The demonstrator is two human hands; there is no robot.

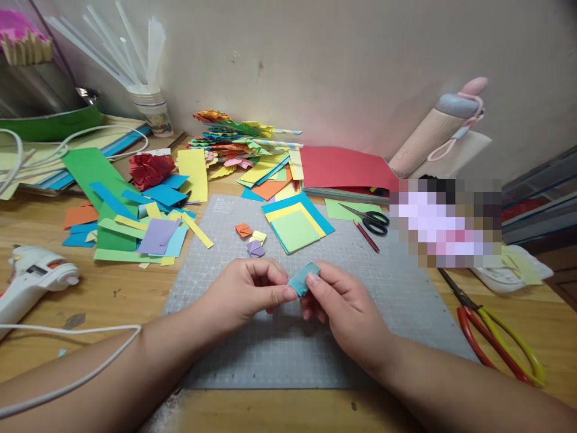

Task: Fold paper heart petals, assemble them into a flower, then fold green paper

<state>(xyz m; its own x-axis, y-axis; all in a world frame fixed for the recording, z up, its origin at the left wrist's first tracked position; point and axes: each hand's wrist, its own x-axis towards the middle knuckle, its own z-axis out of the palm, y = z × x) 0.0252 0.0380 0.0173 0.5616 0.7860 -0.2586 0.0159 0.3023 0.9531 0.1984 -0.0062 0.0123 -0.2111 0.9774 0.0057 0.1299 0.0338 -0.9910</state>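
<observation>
- Pinching a small folded light-blue paper (303, 278), left hand (243, 291) and right hand (349, 304) clamp it above the grey gridded mat (265, 358).
- Ten o'clock from them: silvery metal pot (33, 90), wooden sticks (27, 50) inside.
- Ten-thirty: printed paper cup (154, 113), translucent straws (155, 57) inside.

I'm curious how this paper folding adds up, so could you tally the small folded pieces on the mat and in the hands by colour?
Orange piece: 1
Yellow piece: 1
Purple piece: 1
Light blue piece, held by the left hand and right hand: 1
Total: 4
</observation>
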